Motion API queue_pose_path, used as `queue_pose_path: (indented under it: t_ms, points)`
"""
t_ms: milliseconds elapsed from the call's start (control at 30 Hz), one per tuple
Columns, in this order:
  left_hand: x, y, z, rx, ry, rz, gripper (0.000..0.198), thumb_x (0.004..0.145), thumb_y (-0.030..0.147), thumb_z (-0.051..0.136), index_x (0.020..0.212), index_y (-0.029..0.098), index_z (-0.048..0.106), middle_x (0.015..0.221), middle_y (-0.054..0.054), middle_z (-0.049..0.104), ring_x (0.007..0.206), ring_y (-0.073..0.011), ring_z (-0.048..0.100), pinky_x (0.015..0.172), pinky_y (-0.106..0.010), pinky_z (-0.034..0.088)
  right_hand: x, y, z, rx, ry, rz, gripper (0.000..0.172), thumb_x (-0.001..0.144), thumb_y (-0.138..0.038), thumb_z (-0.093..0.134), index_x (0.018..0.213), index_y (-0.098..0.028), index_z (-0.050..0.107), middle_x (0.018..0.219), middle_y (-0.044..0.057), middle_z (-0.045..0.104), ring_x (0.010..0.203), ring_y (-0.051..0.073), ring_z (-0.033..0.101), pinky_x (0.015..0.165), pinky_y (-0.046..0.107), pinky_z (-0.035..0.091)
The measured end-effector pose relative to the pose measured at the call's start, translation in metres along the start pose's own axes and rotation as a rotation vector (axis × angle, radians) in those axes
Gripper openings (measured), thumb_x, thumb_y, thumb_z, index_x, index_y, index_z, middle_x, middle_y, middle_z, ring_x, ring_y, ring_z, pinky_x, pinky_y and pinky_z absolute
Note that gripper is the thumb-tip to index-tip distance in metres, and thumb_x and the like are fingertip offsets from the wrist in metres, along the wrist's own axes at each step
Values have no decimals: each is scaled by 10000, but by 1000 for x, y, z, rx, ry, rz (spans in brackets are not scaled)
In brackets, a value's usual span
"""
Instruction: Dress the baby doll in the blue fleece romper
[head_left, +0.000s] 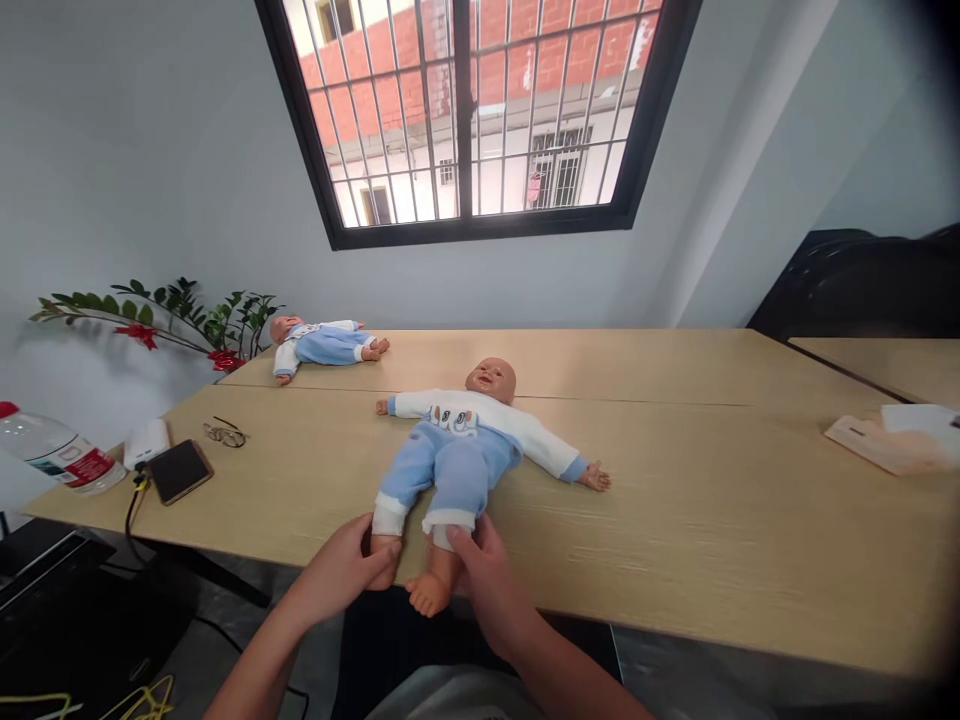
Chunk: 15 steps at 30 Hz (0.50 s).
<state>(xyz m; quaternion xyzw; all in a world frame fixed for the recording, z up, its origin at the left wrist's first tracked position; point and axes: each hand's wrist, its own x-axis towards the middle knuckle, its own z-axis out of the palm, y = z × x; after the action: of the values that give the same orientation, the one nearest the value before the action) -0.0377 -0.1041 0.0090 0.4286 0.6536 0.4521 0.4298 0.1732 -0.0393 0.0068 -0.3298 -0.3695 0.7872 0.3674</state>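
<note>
A baby doll [465, 440] in a white top and blue trousers lies on its back on the wooden table [675, 500], feet toward me at the near edge. My left hand [349, 570] is closed around the doll's foot on the left. My right hand [484, 570] grips the other leg at the ankle, thumb on the white cuff. A second doll [322, 345], dressed the same, lies at the far left of the table, untouched.
A phone [178, 470], a white power bank [146, 442], glasses [225, 434] and a water bottle [56, 450] lie at the table's left end. A plant [165, 315] stands behind. A tissue pack [892, 440] rests at the right. A barred window [472, 110] is ahead.
</note>
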Motion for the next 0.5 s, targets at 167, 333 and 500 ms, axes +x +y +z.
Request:
queue_pose_path:
  t_ms: [167,333,500]
  points:
    - [-12,15,23,-521,-166,-143,509,836,494,792,1215,160,730,1250,-137,726,1212,-307,637,1074,-393,468,12,2,1,5,69,-170,483,867,-491,716,1270,-241,622,1312,64,703,1284,268,598,1127,396,430]
    - [-9,17,60,-989,-500,-260,482,931,568,647,1019,104,746,983,-143,743,1050,-266,683,1114,-436,441,14,-3,6,93,49,-174,503,881,-561,685,1289,-277,610,1325,50,695,1286,274,602,1090,398,470]
    - [1,13,81,-999,-584,-293,432,916,553,677,801,138,711,836,-116,725,868,-223,678,994,-395,506,14,-13,0,-121,108,-178,494,821,-596,728,1182,-270,642,1198,50,723,1206,298,627,1064,412,474]
